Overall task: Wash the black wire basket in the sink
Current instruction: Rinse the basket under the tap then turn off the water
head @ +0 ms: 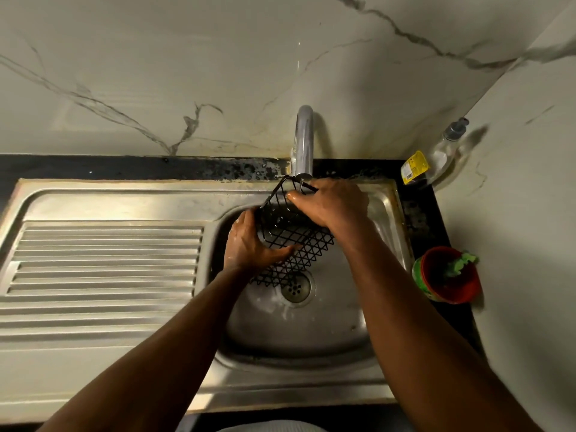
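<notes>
Basket: you are holding one black wire basket [293, 235], diamond-mesh, tilted above the one steel sink [311, 332].
Hands: two (both wet); your left hand [249, 244] is clutching its side, your right hand [330, 204] is gripping its rim beneath the curved chrome faucet [304, 138].

Showed a left forearm [162, 353] and a right forearm [414, 322], both bare from the lower edge up to the wrists. Glistened wet across the left hand [249, 244], with pale flecks of foam along its outer edge. Shone damp on the right hand [330, 204] too, brightest at the thumb tip. Wore a pale, finely ribbed garment [271, 428], visible only as a sliver at the bottom.
</notes>
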The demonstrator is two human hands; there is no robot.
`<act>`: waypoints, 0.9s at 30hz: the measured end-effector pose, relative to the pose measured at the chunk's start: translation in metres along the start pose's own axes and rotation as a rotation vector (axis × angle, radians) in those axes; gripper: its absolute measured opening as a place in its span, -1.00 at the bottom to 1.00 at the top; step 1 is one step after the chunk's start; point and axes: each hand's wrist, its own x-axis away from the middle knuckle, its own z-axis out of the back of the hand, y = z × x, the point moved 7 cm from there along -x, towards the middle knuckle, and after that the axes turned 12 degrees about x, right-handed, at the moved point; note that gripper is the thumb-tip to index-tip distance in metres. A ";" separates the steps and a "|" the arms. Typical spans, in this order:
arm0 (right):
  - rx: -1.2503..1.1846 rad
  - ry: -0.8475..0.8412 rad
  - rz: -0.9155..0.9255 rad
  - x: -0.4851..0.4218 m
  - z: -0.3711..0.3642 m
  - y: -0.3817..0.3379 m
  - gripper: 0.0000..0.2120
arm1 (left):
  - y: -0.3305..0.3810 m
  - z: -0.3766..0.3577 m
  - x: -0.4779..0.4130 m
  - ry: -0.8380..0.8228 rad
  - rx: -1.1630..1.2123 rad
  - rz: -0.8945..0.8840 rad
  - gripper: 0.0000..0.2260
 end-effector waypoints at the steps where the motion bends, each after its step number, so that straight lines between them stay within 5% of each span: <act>1: -0.048 -0.012 -0.003 -0.002 -0.005 0.003 -0.21 | 0.005 0.002 -0.001 0.038 -0.009 -0.022 0.02; 9: -0.472 -0.244 -0.039 -0.009 -0.045 0.065 -0.32 | 0.045 -0.006 -0.006 0.025 -0.248 -0.287 -0.07; 17: -0.364 -0.178 -0.072 -0.016 -0.055 0.105 -0.58 | 0.079 -0.034 0.001 -0.231 -0.068 -0.340 -0.10; 22: -0.299 -0.133 -0.046 -0.018 -0.054 0.111 -0.57 | 0.094 -0.040 -0.003 -0.276 -0.128 -0.392 -0.13; 27: -0.373 -0.146 -0.026 -0.018 -0.058 0.102 -0.63 | 0.091 -0.029 -0.020 -0.196 -0.101 -0.287 -0.45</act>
